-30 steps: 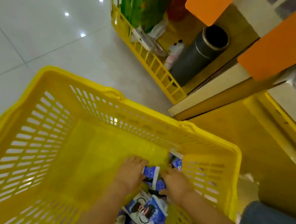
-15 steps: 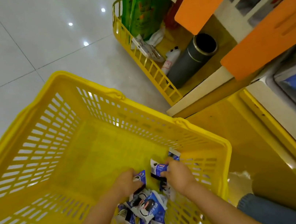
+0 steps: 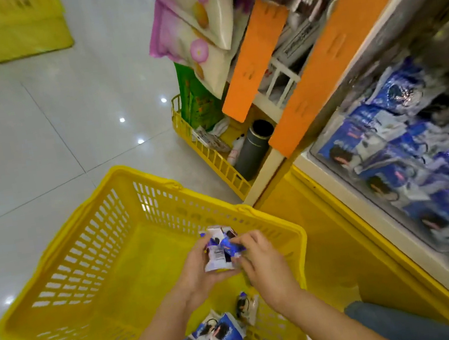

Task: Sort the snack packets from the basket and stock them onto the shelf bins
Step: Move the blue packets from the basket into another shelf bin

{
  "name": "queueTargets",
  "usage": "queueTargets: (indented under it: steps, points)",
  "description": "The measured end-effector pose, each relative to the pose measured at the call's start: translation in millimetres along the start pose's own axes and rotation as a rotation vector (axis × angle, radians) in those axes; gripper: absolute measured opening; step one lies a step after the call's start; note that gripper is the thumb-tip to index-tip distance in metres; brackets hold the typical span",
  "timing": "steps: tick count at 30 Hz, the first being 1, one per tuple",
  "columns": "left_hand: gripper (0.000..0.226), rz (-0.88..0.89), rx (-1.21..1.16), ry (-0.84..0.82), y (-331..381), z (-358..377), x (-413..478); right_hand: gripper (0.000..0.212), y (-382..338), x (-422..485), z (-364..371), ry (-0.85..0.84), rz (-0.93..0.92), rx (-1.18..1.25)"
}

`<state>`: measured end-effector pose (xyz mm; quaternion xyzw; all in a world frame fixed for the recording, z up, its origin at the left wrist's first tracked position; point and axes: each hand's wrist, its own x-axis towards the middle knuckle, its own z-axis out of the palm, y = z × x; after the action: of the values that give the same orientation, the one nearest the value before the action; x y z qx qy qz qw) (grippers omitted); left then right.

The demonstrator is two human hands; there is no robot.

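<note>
A small bundle of blue-and-white snack packets (image 3: 220,250) is sitting between a person's two hands, above the yellow basket (image 3: 63,252). The left hand (image 3: 199,269) is cupping and gripping the bundle from below; the right hand (image 3: 263,263) is pinching its edge. The spare packets (image 3: 219,336) are lying in the basket's near corner, where both hands were digging half a second ago; now the hands are lifted clear.

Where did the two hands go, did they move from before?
Yes. The left hand and right hand lifted up from the floor of the yellow plastic basket toward its rim, holding blue and white snack packets.
</note>
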<state>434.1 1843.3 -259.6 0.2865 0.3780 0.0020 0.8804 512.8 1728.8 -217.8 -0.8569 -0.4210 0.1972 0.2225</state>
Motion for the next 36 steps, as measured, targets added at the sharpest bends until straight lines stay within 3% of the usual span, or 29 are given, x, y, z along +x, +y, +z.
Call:
queueTargets:
  steps: [4,7,10,12,17,23,30,36]
  points:
    - [0.036,0.147,0.085,-0.057,7.4,25.3,-24.0,0.027,-16.1,-19.1,-21.9,0.084,-0.093,0.141]
    - [0.041,0.257,0.163,-0.087,11.0,41.8,-38.1,0.032,-23.7,-21.4,-42.6,0.253,0.058,0.332]
    - [0.045,0.343,0.301,-0.166,21.2,64.5,-54.3,0.043,-32.4,-20.7,-71.4,0.172,0.29,0.594]
    - [0.047,0.376,0.364,-0.214,28.5,80.3,-64.0,0.04,-34.0,-24.3,-93.8,0.105,0.346,0.672]
    - [0.043,0.44,0.477,-0.325,46.6,116.8,-77.0,0.022,-29.8,-37.9,-155.9,0.139,0.244,0.463]
    - [0.017,0.466,0.421,-0.301,66.3,156.6,-74.8,0.037,-11.7,-39.8,-240.3,0.403,0.281,0.627]
    - [0.014,0.597,0.519,-0.27,85.7,175.1,-66.3,0.066,36.2,19.0,-292.7,0.722,0.48,0.41]
    - [0.018,0.614,0.557,-0.292,97.5,174.6,-56.0,0.059,63.4,61.7,-291.0,0.562,0.56,0.335]
